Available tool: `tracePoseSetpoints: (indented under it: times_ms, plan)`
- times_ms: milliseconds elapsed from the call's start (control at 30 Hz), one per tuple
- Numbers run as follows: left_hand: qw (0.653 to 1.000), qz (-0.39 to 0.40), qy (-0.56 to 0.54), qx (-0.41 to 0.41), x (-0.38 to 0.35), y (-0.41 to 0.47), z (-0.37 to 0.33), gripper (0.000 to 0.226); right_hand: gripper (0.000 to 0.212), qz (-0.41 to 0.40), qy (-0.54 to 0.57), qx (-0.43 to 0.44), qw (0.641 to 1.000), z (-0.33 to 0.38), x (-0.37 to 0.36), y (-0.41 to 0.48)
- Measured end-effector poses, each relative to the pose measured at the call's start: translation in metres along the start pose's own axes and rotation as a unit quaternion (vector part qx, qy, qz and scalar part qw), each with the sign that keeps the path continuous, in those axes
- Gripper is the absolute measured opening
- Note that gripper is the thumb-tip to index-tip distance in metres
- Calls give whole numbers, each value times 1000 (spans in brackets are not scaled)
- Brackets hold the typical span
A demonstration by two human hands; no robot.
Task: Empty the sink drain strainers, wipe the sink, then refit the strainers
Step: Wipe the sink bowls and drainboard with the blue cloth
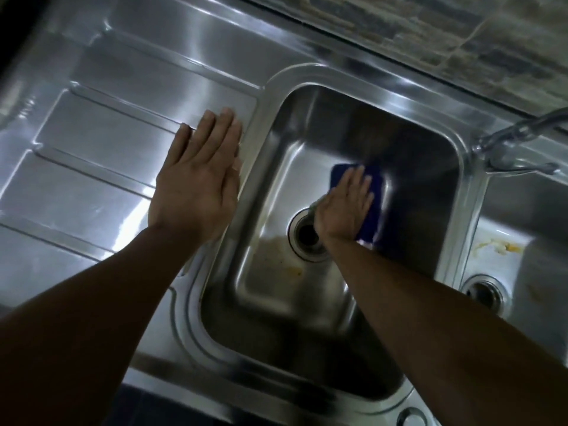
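Note:
A stainless steel sink has a left basin (408,142) and a right basin (519,216). My right hand (344,207) presses flat on a dark blue cloth (373,192) against the floor of the left basin, just right of its drain hole (307,235), which shows no strainer. My left hand (196,179) lies flat and open on the drainboard (101,133), fingers together near the basin's left rim. The right basin's drain (484,292) shows a metal ring; whether a strainer sits in it is unclear. Yellowish residue marks both basins.
A chrome tap (516,139) rises at the back right between the two basins. A tiled wall (461,35) runs along the back. The ribbed drainboard fills the left side. A small round fitting (412,416) sits on the sink's front rim.

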State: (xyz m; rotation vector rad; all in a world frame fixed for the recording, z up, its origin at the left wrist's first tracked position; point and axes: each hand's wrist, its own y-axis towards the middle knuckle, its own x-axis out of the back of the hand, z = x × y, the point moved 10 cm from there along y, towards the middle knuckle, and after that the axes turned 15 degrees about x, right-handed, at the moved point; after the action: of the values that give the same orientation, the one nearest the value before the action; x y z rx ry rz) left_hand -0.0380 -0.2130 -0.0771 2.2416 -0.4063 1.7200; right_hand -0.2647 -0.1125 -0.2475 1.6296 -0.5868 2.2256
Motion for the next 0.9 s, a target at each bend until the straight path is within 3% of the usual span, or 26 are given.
tracePoseSetpoints:
  times_ms: [133, 300, 367, 433, 533, 700, 900]
  plan:
    - [1000, 9, 8, 4, -3, 0, 3, 56, 68, 81, 18, 260, 962, 89, -27, 11]
    - [1000, 15, 18, 1, -1, 1, 0, 56, 66, 110, 72, 383, 914, 112, -27, -47]
    - [1000, 11, 15, 3, 1, 2, -2, 56, 65, 170, 86, 476, 859, 118, -34, -99]
    - [1000, 10, 14, 9, 3, 1, -2, 56, 59, 292, 67, 544, 784, 117, -51, -147]
    - [1000, 20, 16, 9, 4, -1, -3, 56, 53, 395, -9, 584, 709, 90, -58, -185]
    - [999, 36, 17, 14, 3, 0, -2, 57, 53, 411, -26, 549, 727, 58, -39, -191]
    - [1000, 26, 13, 11, 2, 2, -4, 56, 68, 234, -88, 487, 837, 99, -38, -142]
